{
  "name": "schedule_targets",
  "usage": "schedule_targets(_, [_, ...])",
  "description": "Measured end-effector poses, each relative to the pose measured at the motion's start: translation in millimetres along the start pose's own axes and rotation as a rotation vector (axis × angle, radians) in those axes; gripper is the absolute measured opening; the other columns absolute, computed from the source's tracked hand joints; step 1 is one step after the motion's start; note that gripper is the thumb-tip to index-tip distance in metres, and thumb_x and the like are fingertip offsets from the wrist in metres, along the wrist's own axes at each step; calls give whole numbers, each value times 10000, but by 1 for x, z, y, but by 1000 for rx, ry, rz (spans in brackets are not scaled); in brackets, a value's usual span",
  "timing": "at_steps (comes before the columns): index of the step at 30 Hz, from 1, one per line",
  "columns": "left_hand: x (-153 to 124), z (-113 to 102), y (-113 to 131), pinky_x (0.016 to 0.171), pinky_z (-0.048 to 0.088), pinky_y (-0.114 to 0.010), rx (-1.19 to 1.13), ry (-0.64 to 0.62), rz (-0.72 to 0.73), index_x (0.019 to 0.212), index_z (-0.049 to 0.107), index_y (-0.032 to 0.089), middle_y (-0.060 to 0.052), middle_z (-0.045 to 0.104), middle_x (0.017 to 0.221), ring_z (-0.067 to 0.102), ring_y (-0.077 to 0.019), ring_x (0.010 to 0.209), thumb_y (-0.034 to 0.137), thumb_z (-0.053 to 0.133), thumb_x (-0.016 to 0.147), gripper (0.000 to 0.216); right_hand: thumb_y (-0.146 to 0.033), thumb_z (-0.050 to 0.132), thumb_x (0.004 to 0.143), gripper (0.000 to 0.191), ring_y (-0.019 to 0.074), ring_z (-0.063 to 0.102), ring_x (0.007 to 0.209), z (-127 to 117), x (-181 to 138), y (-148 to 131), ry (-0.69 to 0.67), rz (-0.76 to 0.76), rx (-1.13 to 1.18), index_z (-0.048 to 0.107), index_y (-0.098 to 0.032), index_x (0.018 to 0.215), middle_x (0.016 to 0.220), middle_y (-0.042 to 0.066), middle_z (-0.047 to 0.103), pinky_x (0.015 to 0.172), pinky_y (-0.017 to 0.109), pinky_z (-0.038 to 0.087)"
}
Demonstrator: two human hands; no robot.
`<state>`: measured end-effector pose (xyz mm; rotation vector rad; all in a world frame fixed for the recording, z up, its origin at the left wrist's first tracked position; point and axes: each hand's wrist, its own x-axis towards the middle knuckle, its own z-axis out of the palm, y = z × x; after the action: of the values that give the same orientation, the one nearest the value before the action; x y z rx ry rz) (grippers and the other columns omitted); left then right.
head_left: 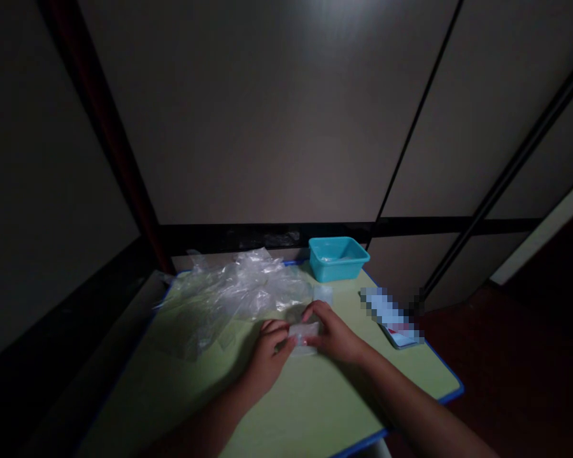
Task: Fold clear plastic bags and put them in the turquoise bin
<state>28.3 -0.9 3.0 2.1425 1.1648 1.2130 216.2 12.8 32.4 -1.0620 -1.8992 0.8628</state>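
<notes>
A small, whitish translucent plastic packet (304,331) is between my hands, low over the green table. My left hand (271,348) grips its left edge, thumb and fingers closed on it. From the other side my right hand (333,334) holds it, with the index finger bent over the far edge and the thumb at the near one. The dim light hides exactly what the packet contains. Just beyond my right fingers lies another pale, flat packet (323,294). To the left spreads a loose heap of clear plastic bags (253,283).
A turquoise plastic basket (339,270) stands at the table's back right, with something clear inside. Toward the right edge lies a phone-like flat object (394,321), partly pixelated. The green table (305,407) has a blue rim, and cabinet panels (267,127) rise behind it.
</notes>
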Motion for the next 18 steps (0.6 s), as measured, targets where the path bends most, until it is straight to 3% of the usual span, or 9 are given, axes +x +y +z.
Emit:
schedule_targets(3, [0, 0, -4, 795, 508, -349, -27, 49, -8, 704, 651, 205, -48, 651, 868, 591, -204, 883, 323, 487, 878, 267, -322, 814, 579, 466, 200, 561, 911, 7, -1, 2, 32, 179, 460, 591, -200, 970, 982, 45, 604, 802, 322, 419])
schedule_targets(5, [-1, 0, -6, 791, 516, -350, -67, 67, -18, 693, 642, 206, -51, 652, 872, 601, -205, 879, 342, 486, 883, 281, -366, 837, 543, 426, 159, 578, 759, 10, -1, 4, -12, 313, 748, 617, -179, 857, 848, 26, 631, 721, 288, 422])
schedule_targets(7, [-1, 0, -8, 786, 525, -352, -97, 75, -34, 648, 621, 207, -51, 653, 862, 609, -206, 867, 364, 482, 889, 319, -359, 856, 514, 371, 109, 535, 607, 13, -2, 6, 1, 403, 898, 609, -160, 708, 692, -4, 614, 624, 246, 392])
schedule_targets(10, [-2, 2, -9, 780, 536, -358, -101, 85, -43, 616, 607, 214, -46, 655, 833, 616, -216, 870, 387, 498, 882, 336, -315, 870, 496, 353, 62, 444, 489, 14, 0, 7, 73, 438, 921, 577, -152, 605, 561, -44, 558, 510, 206, 303])
schedule_targets(13, [-2, 2, -9, 772, 547, -359, -124, 83, -13, 740, 649, 236, -46, 664, 859, 625, -224, 886, 371, 509, 877, 238, -337, 860, 517, 347, 56, 439, 470, -1, 13, 4, 48, 414, 808, 587, -145, 615, 552, -41, 571, 498, 205, 284])
schedule_targets(15, [-3, 1, -7, 764, 554, -360, -126, 71, 18, 850, 660, 254, -47, 667, 886, 630, -224, 875, 341, 508, 875, 176, -337, 846, 542, 329, 65, 471, 496, -24, 31, -2, 24, 357, 680, 600, -141, 637, 580, -28, 596, 530, 216, 319])
schedule_targets(18, [-4, -2, -2, 776, 552, -362, -74, 29, 52, 923, 647, 270, -48, 659, 918, 623, -227, 891, 274, 532, 852, 135, -354, 829, 546, 334, 84, 506, 544, -79, 71, -11, 102, 205, 498, 579, -147, 626, 597, -14, 599, 569, 231, 365])
